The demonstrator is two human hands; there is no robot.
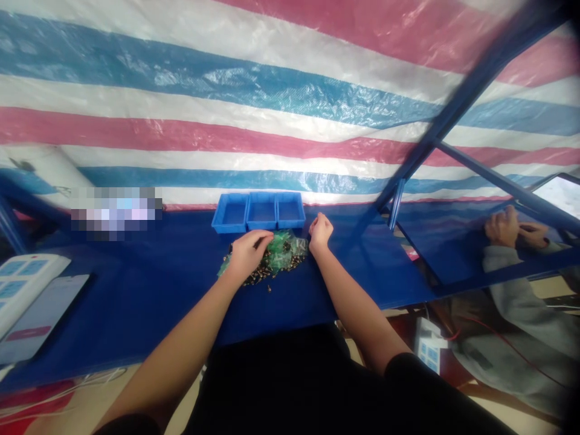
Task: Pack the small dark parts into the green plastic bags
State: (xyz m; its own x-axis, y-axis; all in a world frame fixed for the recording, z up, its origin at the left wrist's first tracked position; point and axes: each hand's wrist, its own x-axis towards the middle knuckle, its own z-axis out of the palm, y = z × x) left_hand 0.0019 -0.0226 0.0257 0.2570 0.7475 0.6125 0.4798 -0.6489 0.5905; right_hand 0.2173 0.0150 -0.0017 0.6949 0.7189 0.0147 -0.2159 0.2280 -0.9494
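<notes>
A heap of small brass-and-dark metal parts mixed with green translucent plastic pieces (281, 255) lies on the blue table cover (149, 290). My left hand (248, 254) rests curled on the heap's left side, covering part of it. Whatever its fingers may hold is hidden. My right hand (321, 232) stands just beyond the heap's right end, fingers bunched together, with nothing visible in them. Three blue plastic bins (261, 211) stand side by side behind the heap, apart from both hands.
A striped plastic tarp (226, 121) hangs behind the table. A white power strip (27, 284) and a tablet (40, 320) lie at the left. A blue metal frame (457, 103) crosses the right side, with a co-worker's hands (502, 228) and grey sleeve (512, 308) beyond it.
</notes>
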